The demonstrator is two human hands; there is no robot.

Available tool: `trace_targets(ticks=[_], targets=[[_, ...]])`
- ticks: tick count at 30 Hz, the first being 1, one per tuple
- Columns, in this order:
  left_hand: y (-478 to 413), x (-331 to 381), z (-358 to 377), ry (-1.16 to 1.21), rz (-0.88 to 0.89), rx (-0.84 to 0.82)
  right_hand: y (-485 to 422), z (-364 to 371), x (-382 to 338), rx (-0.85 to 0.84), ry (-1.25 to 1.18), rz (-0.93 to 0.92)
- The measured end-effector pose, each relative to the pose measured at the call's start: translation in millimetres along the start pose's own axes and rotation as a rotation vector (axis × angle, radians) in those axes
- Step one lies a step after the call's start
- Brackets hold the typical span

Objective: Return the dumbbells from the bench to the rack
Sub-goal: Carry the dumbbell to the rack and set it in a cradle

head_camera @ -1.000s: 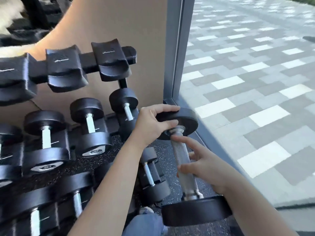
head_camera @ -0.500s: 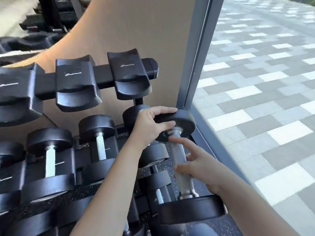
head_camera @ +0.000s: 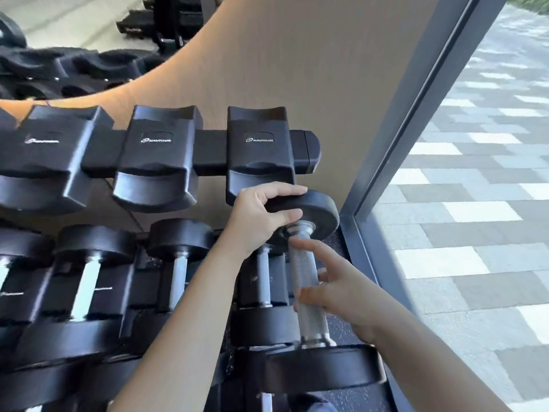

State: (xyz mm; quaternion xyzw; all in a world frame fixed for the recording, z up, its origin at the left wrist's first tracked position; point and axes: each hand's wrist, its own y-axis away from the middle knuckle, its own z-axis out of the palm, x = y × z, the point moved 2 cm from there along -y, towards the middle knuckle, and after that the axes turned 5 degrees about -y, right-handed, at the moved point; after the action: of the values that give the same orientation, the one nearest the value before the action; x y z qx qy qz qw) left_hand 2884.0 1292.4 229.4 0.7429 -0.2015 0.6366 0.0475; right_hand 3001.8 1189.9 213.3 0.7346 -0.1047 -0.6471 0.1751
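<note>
Dumbbell [head_camera: 306, 281] not racked yet, held off the right end of the rack [head_camera: 208, 156] below an empty top cradle [head_camera: 258, 150], left hand [head_camera: 261, 217] fingers clamped on its far head, right hand [head_camera: 341, 292] fingers loosely round the handle; seating it remains.

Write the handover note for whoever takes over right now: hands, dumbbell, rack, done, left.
Left hand grips the far head of the dumbbell; right hand holds its knurled handle, index finger straight.
The dumbbell is in the air at the right end of the rack, just below the empty rightmost top cradle.
Done: it is at the rack; other dumbbells sit on the middle row.
Left: seat it in a free cradle. Bench not in view.
</note>
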Motion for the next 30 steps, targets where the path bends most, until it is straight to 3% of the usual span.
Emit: trace_targets(ticks=[14,30], targets=[[-141.7,7.0,-29.4,-0.124,0.167,0.297,-133.0,-59.2,-90.8,-0.099,0.026,-0.176],[-231.4,-20.5,-68.5,-0.3,0.232,0.369,-233.7,-51.8,-124.0,-0.061,-0.079,-0.243]])
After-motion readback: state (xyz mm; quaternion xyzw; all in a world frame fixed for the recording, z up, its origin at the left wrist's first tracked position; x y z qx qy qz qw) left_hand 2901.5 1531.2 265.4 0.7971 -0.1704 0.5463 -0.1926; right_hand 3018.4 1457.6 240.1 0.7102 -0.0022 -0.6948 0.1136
